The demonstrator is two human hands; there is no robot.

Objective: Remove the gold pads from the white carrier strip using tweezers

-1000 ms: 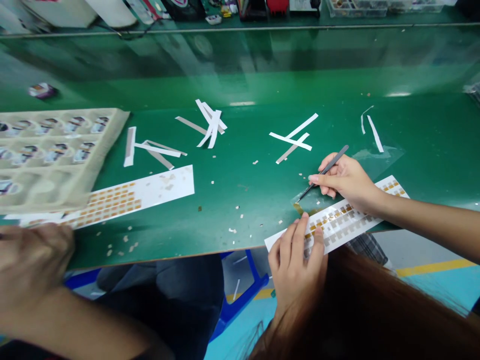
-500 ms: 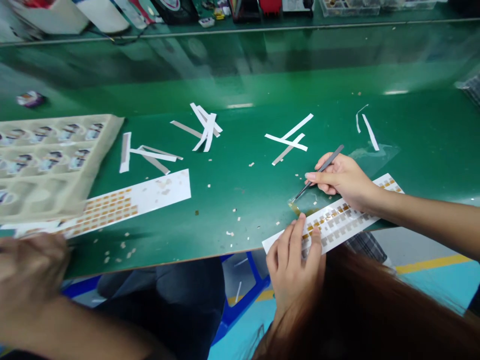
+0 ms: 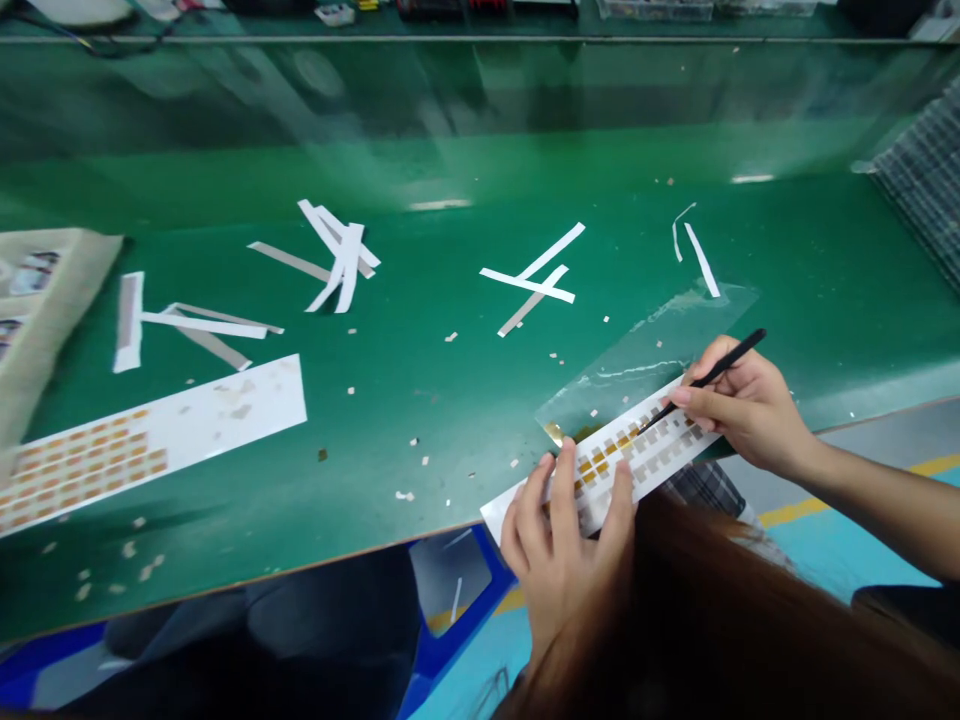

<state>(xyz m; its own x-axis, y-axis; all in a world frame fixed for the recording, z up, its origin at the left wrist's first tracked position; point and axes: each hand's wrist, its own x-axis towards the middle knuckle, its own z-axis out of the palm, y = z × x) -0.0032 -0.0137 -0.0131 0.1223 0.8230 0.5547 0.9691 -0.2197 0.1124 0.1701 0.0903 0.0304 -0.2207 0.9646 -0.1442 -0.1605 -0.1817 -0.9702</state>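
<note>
Neither my left hand nor my right hand shows at this moment. At the left, on my side of the bench, lies a white backing sheet [image 3: 277, 390] with rows of small orange-brown stickers [image 3: 90, 455]. Part of a beige moulded tray [image 3: 71, 290] borders it, cut off by the frame edge. To the right a co-worker's left hand [image 3: 566, 540] presses flat on another sticker sheet [image 3: 499, 508]. The co-worker's right hand [image 3: 739, 400] holds dark tweezers [image 3: 724, 362], whose tips are at that sheet's rows. The co-worker's hair hides the sheet's lower side.
Loose paper strips [image 3: 349, 265] and crossed strips [image 3: 529, 285] lie on the green bench [image 3: 420, 400] among tiny scraps. A clear film [image 3: 645, 345] is behind the co-worker's sheet. Below the bench edge are dark-clothed legs [image 3: 330, 630] and a blue stool [image 3: 457, 640].
The view has swung right, and the blurred hand at the lower left has left the frame. The co-worker's tweezers have moved from beside the sheet onto its rows.
</note>
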